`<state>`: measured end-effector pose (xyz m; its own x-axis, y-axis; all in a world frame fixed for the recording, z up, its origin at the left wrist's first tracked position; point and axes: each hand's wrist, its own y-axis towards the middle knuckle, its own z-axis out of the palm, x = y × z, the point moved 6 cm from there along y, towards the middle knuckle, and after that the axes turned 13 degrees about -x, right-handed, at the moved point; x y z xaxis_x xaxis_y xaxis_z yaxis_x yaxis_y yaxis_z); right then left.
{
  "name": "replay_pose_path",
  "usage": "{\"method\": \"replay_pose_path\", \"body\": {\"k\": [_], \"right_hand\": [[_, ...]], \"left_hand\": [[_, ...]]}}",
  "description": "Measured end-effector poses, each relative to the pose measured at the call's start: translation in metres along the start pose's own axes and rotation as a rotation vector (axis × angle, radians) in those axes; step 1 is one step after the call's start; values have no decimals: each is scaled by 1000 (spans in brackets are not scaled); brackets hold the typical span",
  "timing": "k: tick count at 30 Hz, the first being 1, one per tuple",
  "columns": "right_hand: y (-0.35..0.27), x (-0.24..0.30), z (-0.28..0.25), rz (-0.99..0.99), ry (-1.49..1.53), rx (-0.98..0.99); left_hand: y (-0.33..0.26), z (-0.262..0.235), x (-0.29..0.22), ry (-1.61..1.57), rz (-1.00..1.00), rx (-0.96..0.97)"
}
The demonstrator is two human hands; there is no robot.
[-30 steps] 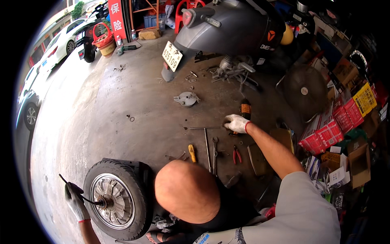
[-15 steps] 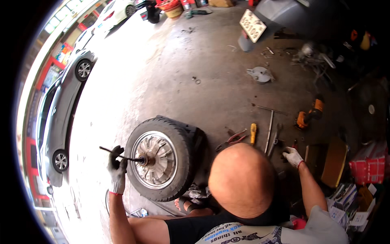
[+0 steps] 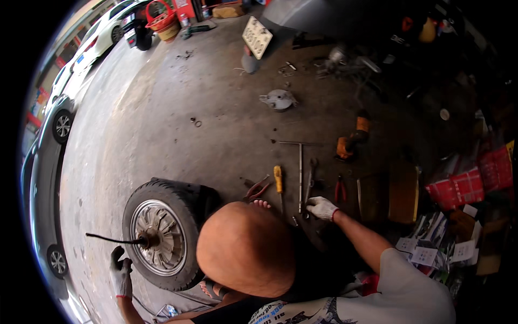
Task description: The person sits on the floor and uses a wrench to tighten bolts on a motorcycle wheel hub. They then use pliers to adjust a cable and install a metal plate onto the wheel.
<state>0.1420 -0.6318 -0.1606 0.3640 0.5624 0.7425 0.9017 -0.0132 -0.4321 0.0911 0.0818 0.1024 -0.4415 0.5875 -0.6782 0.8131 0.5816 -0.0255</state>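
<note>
Left hand (image 3: 121, 274), fingers parted and empty, just beside the black cable (image 3: 114, 239) of the wheel (image 3: 160, 224) at near left, could snag it if swung carelessly; right hand (image 3: 322, 208) at the wrench (image 3: 311, 178), grip I can't tell.

The person's gloved left hand (image 3: 121, 270) is raised, its thumb and fingers parted, above an upright bare left forearm (image 3: 128, 310). The gloved right hand (image 3: 322, 208) points leftward, fingers bent close together, its bare right forearm (image 3: 364, 232) slanting. One bent knee (image 3: 245, 248) rises between the arms.
</note>
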Motion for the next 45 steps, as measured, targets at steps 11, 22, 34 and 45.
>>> {"method": "replay_pose_path", "body": {"k": [11,22,34,45], "right_hand": [[-100,-99,-8,198,47,-232],[-93,-91,-17,278,-56,-278],[-102,-86,-16,307,9,-346],[-99,-96,-12,443,158,-201]], "left_hand": [[65,11,68,-27,50,82],[67,16,85,-60,115,121],[111,16,136,-50,185,213],[95,14,134,16,30,194]]}}
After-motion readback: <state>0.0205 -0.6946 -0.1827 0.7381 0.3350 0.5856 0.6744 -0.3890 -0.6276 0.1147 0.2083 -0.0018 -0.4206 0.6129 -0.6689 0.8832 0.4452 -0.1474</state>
